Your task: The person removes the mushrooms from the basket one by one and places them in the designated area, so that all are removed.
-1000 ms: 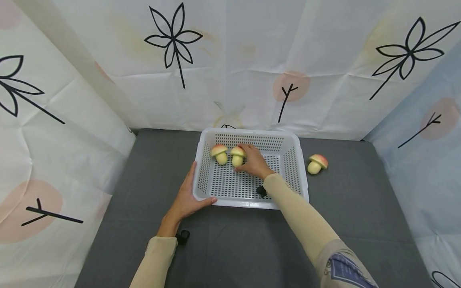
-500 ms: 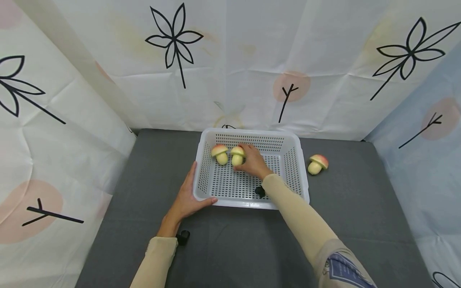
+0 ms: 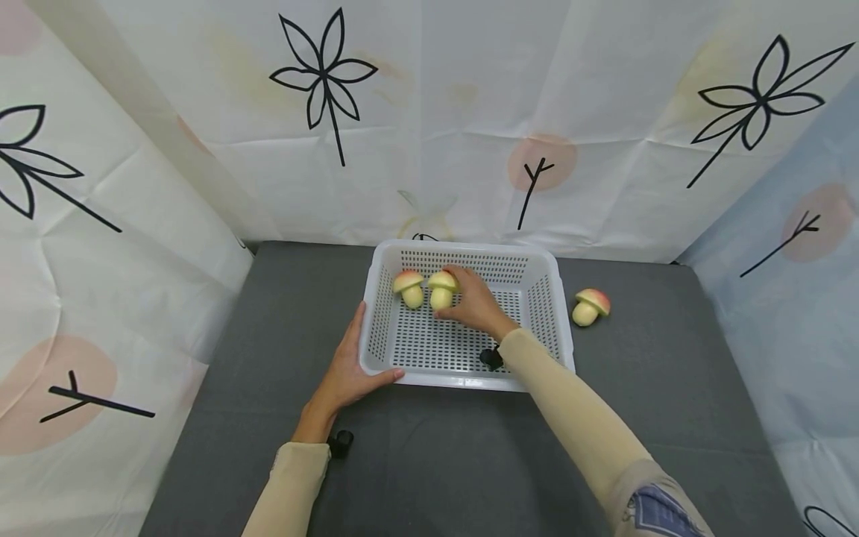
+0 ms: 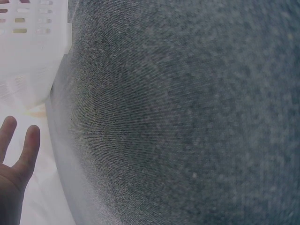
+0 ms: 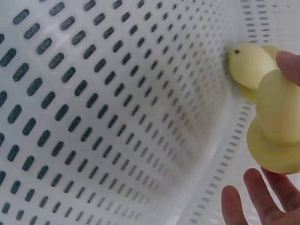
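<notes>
A white perforated plastic basket (image 3: 463, 379) sits on the grey table. Inside it, my right hand (image 3: 478, 304) pinches a toy mushroom (image 3: 441, 282) with a pale stem and red-yellow cap, thumb at the stem's end and a finger at the cap. In the right wrist view this mushroom (image 5: 280, 108) hangs over the basket's holes. Left of it in the basket is a second toy mushroom (image 3: 408, 283). My left hand (image 3: 345, 373) spans the basket's front left corner, thumb along the front rim, fingers straight along the left side. Two extended fingers (image 4: 30, 147) show in the left wrist view.
Right of the basket, a third toy mushroom (image 3: 590, 306) lies on the grey tabletop (image 3: 443, 455). White cloth (image 3: 456, 89) with drawn plants hangs behind and at the sides. The basket's back rim is near the table's far edge.
The right forearm and wrist have shifted slightly right while the fingers stay on the mushroom, which has barely moved. The left hand and basket stay put.
</notes>
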{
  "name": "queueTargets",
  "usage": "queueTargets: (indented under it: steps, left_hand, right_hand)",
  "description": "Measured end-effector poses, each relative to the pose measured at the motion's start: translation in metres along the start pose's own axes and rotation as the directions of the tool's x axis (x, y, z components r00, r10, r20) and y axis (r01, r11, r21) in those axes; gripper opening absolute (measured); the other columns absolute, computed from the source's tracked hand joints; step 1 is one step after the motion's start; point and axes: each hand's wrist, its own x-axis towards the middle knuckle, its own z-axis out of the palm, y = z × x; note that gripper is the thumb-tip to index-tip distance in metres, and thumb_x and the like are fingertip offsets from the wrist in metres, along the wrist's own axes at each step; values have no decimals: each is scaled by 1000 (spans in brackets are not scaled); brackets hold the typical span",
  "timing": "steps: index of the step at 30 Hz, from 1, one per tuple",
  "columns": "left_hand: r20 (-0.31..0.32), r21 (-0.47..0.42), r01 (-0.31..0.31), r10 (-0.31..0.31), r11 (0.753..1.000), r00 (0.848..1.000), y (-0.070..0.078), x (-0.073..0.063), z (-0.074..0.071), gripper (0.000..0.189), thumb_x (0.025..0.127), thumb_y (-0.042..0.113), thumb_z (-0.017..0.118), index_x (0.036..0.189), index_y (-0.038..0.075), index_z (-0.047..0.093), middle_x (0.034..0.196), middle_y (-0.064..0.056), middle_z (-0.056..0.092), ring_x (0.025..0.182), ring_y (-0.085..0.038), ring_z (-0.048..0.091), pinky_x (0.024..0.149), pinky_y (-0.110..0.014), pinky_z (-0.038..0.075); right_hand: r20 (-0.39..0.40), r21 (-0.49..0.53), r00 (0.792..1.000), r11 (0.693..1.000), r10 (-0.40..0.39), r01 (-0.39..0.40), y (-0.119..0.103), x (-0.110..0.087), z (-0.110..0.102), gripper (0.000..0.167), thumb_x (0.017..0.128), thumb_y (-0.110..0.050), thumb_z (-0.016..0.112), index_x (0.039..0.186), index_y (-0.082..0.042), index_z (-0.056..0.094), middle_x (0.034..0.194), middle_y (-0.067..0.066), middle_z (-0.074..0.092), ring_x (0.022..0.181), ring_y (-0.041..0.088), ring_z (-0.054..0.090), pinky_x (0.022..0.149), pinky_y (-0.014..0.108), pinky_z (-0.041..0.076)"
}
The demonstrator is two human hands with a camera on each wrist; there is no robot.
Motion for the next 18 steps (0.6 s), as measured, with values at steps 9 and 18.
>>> queueTargets:
  steps: [9, 18]
  left_hand:
    - [3, -6, 12, -12, 1000, 1000, 1, -1, -1, 133, 69, 29, 95, 165, 29, 3, 167, -2, 18, 144, -31, 34, 110, -59, 29]
    - [7, -5, 12, -12, 1000, 1000, 0, -1, 0, 133, 69, 29, 95, 164, 31, 2, 167, -1, 17, 144, -30, 34, 110, -60, 29]
  right_hand:
    - [-27, 38, 996, 996, -79, 80, -14, -17, -19, 92, 76, -22, 91, 153, -11, 43, 142, 13, 50, 129, 32, 48, 107, 52, 39]
    - [-64, 41, 981, 982, -182, 184, -24, -39, -42, 90, 77, -21, 91, 152, -8, 44, 140, 12, 51, 127, 30, 50, 106, 51, 40]
